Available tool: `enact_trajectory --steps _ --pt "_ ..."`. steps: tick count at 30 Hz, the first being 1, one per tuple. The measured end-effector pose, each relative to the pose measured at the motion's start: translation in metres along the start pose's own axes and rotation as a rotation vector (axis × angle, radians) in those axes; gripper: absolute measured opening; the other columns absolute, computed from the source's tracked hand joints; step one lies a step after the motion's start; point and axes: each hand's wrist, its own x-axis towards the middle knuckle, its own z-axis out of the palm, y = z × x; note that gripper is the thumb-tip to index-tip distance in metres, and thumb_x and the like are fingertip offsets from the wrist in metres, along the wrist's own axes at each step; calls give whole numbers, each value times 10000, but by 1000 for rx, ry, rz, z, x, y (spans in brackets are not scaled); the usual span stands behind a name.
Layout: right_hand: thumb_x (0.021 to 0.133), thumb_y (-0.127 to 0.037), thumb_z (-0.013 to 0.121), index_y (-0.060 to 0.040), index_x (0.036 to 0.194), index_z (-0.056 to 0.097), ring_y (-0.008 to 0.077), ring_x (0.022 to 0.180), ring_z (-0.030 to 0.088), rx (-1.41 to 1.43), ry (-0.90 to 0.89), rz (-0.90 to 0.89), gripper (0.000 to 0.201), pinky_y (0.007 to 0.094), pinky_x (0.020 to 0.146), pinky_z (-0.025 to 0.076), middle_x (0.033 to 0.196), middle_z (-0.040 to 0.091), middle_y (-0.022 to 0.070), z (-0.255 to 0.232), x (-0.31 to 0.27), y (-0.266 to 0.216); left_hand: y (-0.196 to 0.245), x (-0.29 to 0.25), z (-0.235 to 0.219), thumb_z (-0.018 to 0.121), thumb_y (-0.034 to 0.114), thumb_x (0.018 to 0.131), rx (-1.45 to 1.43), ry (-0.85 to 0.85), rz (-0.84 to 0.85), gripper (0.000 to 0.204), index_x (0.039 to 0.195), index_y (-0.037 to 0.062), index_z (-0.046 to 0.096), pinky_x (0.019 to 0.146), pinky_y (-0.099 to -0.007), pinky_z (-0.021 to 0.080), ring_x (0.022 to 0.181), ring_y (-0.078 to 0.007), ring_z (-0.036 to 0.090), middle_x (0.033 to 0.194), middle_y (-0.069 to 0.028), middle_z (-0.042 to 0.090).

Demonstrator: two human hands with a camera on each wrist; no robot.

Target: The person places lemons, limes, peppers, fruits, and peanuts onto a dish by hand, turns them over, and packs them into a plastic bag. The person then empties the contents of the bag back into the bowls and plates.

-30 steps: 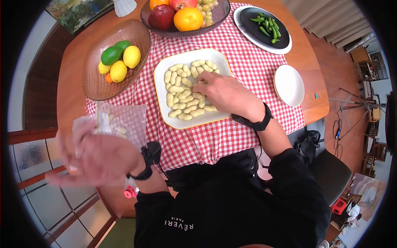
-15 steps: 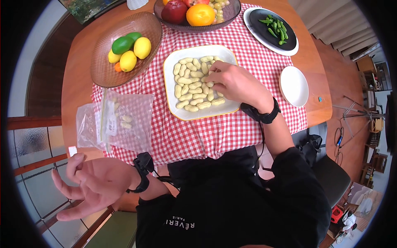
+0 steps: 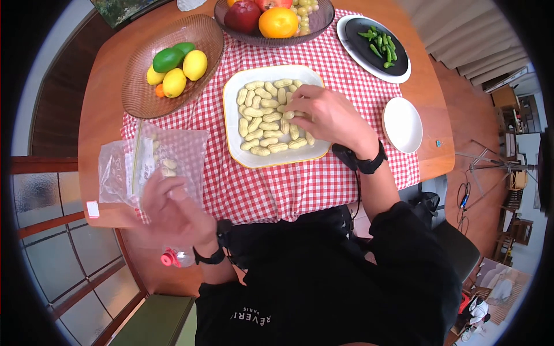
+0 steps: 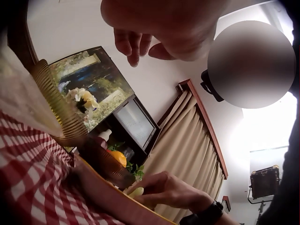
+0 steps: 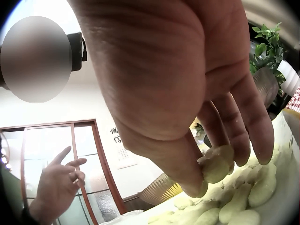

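Many peanuts in their shells lie in a white, yellow-rimmed tray (image 3: pixel 235 151). Over the tray's right half, the right hand (image 3: pixel 334 118) pinches one peanut (image 5: pixel 217 164) between thumb and fingers, seen closely in the right wrist view. The left hand (image 3: pixel 180 216), blurred in the head view, is raised near the table's front left edge with loosely bent fingers and nothing in them. Beside and partly behind it lies a clear zip bag (image 3: pixel 187 147) with a few peanuts inside.
A brown bowl (image 3: pixel 135 83) of lemons and green fruit stands at the back left, a fruit bowl (image 3: pixel 314 36) at the back. On the right are a plate (image 3: pixel 350 43) of green peppers and an empty white dish (image 3: pixel 402 125). A capped bottle (image 3: pixel 169 258) is below the left hand.
Over the last half second the left hand has moved up and right, toward the bag. The right hand stays over the tray, and a peanut now shows more clearly at its fingertips.
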Motion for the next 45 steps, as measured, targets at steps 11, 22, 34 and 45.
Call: enact_trajectory --steps 11,22,34,45 --pt "828 -134 847 -49 1159 792 343 975 741 47 -115 -6 346 412 868 611 1176 749 136 -5 1 -5 11 -47 53 724 57 920 -62 -595 -40 358 1273 -2 712 1117 -515 448 1346 -418 521 1434 -187 598" --pt "776 -136 873 -71 1255 757 382 1179 681 83 -143 -81 497 457 1009 565 1344 672 170 3 1 -14 7 -50 56 733 35 898 -53 -594 -48 321 1218 4 740 1116 -530 455 1344 -432 525 1404 -191 627" --pt "846 -50 731 -81 1239 740 354 1187 664 62 -119 -131 394 437 980 573 1291 655 156 33 2 -20 7 -52 56 731 12 882 -92 -582 -43 326 1208 17 739 1115 -537 449 1334 -435 528 1394 -184 631" --pt "853 -19 786 -32 1095 779 362 1040 723 219 -87 -73 243 422 922 598 1178 725 135 19 5 -4 7 -50 56 734 5 884 -72 -592 -2 309 1193 3 746 1100 -522 483 1343 -427 529 1387 -189 624"
